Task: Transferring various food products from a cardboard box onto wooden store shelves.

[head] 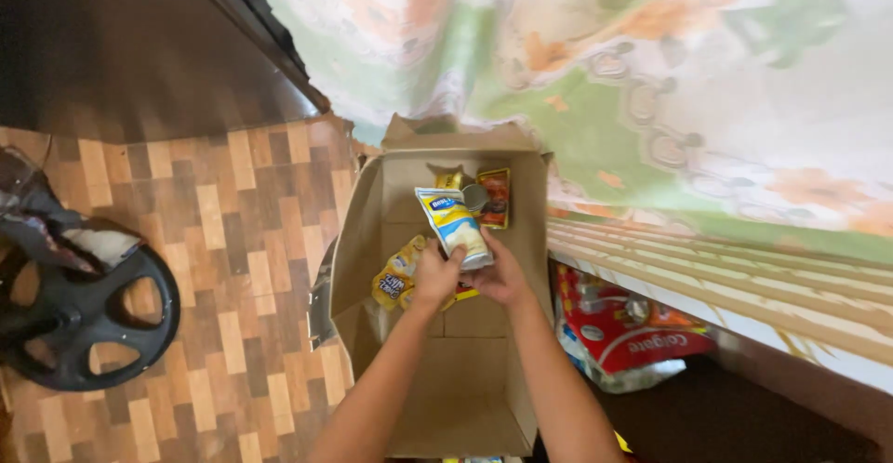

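Pouch (453, 226), white and blue with a yellow band, is held over the open box (446, 398), in both hands. Left hand (435, 275) pinches its lower edge from the left; right hand (500, 275) closes on it from the right and underneath. By my judgement the packing is partly done: a yellow packet (395, 282) lies by the box's left wall, a dark sachet (495, 197) and a can (474, 196) at its far end, while the near half of the box floor is bare. Floor (233, 240) is wood-patterned; a red pack (633, 337) lies right of the box.
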